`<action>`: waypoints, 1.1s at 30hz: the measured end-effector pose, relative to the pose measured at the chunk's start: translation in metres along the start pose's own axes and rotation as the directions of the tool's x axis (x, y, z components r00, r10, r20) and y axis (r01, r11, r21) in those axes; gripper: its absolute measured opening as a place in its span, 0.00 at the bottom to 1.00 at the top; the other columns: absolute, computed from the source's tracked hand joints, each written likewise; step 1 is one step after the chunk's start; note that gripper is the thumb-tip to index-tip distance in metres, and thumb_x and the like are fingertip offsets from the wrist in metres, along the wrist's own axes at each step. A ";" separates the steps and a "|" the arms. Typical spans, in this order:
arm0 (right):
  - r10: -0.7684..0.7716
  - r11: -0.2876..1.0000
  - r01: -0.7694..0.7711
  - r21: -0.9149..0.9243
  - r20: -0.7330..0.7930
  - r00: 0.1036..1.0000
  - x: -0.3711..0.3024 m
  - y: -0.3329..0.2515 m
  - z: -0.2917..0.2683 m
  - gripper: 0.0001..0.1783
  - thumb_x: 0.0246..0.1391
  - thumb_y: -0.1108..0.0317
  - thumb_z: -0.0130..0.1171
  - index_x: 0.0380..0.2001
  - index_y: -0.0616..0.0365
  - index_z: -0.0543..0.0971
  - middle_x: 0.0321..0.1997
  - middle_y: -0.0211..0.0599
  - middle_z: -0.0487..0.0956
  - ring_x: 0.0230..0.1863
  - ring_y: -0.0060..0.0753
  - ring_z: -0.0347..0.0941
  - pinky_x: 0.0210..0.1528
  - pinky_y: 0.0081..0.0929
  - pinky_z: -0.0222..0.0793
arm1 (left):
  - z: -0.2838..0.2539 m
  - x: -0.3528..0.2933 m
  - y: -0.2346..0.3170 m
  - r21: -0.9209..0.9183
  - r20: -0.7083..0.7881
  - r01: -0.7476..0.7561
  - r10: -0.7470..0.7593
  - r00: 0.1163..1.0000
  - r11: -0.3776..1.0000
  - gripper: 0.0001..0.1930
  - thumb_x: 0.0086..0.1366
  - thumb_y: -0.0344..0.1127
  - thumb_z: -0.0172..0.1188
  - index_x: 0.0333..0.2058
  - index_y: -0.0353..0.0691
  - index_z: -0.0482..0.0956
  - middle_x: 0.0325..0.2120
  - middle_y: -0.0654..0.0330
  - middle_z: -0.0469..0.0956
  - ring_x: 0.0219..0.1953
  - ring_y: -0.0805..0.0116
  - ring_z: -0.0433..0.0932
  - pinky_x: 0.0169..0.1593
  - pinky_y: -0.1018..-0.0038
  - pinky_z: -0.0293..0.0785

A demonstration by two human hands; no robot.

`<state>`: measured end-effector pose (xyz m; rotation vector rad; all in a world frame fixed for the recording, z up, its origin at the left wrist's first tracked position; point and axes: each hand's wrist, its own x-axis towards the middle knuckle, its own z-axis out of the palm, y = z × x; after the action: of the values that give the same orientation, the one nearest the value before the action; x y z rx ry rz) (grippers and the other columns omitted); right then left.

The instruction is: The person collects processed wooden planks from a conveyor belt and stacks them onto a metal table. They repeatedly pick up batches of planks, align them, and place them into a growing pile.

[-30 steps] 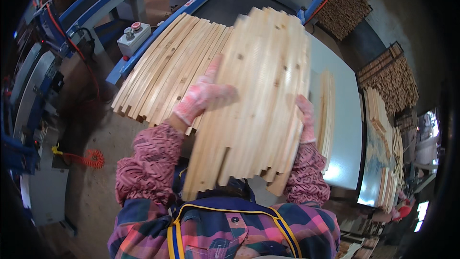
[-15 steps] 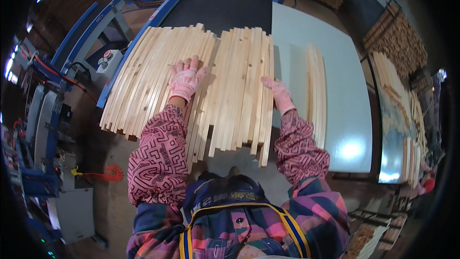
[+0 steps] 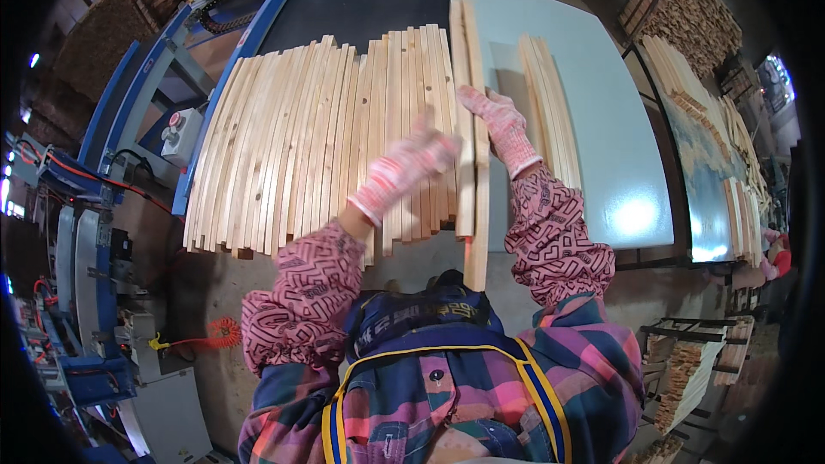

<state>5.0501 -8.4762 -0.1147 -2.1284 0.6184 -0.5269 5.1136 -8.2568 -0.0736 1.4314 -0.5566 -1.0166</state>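
Observation:
A wide row of pale wooden strips (image 3: 275,146) lies side by side across the near end of the dark belt. My right hand (image 3: 505,129), in a pink-and-white glove, grips a couple of wooden strips (image 3: 467,180) at the row's right edge. They stand out from the row, reaching farther both toward me and away. My left hand (image 3: 406,170), gloved alike, is over the right part of the row, its fingers apart and pointing right toward those strips. It is blurred by motion and nothing shows in it.
A smaller group of wooden strips (image 3: 550,112) lies on the pale side table (image 3: 610,146). The dark belt (image 3: 369,0) runs away between blue rails. A control box (image 3: 180,133) with a red button is at the left. More timber (image 3: 687,77) is stacked at the right.
My left hand has moved right across the row. The gap between the two groups of strips has closed. My right hand has taken hold of strips at the right edge.

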 end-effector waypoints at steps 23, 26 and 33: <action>0.292 0.882 -0.215 -0.420 0.127 0.948 0.035 0.032 0.043 0.45 0.59 0.30 0.41 0.64 0.56 0.67 0.64 0.49 0.70 0.65 0.51 0.65 0.68 0.37 0.59 | -0.064 -0.065 -0.063 -0.486 -0.296 -0.192 0.045 0.954 0.853 0.35 0.56 0.33 0.65 0.61 0.39 0.61 0.45 0.52 0.77 0.40 0.58 0.81 0.42 0.62 0.85; 0.268 0.905 -0.203 -0.373 0.130 0.955 0.031 0.016 0.039 0.44 0.60 0.31 0.43 0.65 0.56 0.66 0.66 0.50 0.68 0.64 0.52 0.65 0.67 0.38 0.60 | -0.068 -0.067 -0.071 -0.545 -0.266 -0.222 0.085 0.960 0.808 0.36 0.55 0.33 0.67 0.61 0.39 0.61 0.46 0.53 0.77 0.42 0.60 0.81 0.42 0.63 0.85; -0.235 0.921 0.006 0.389 0.546 0.804 -0.072 -0.058 0.050 0.35 0.61 0.47 0.55 0.62 0.62 0.68 0.60 0.49 0.73 0.61 0.39 0.69 0.62 0.31 0.66 | -0.065 -0.081 -0.059 -0.463 -0.299 -0.232 0.096 0.950 0.856 0.35 0.59 0.38 0.67 0.62 0.40 0.62 0.48 0.57 0.75 0.45 0.67 0.78 0.48 0.69 0.79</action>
<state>5.0352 -8.3730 -0.1063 -1.8276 0.0163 -0.0210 5.1138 -8.1455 -0.1178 1.0154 -0.1923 -0.7406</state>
